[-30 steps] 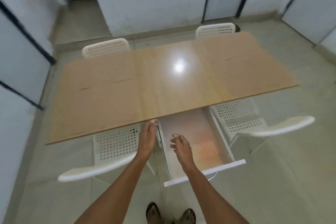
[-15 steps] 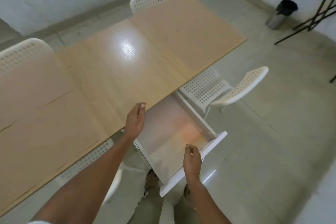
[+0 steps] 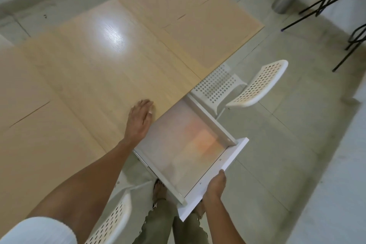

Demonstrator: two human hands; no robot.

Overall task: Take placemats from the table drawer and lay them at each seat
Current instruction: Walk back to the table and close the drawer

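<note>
The white pull-out drawer (image 3: pixel 184 150) sticks out from under the light wood table (image 3: pixel 95 69), its bottom just a blurry whitish-orange patch, so can't tell if any placemats are in there. Left hand (image 3: pixel 139 120) lies flat with straight fingers on the tabletop by the edge, and the right hand (image 3: pixel 214 187) grips the drawer's white front panel, fingers curled underneath.
</note>
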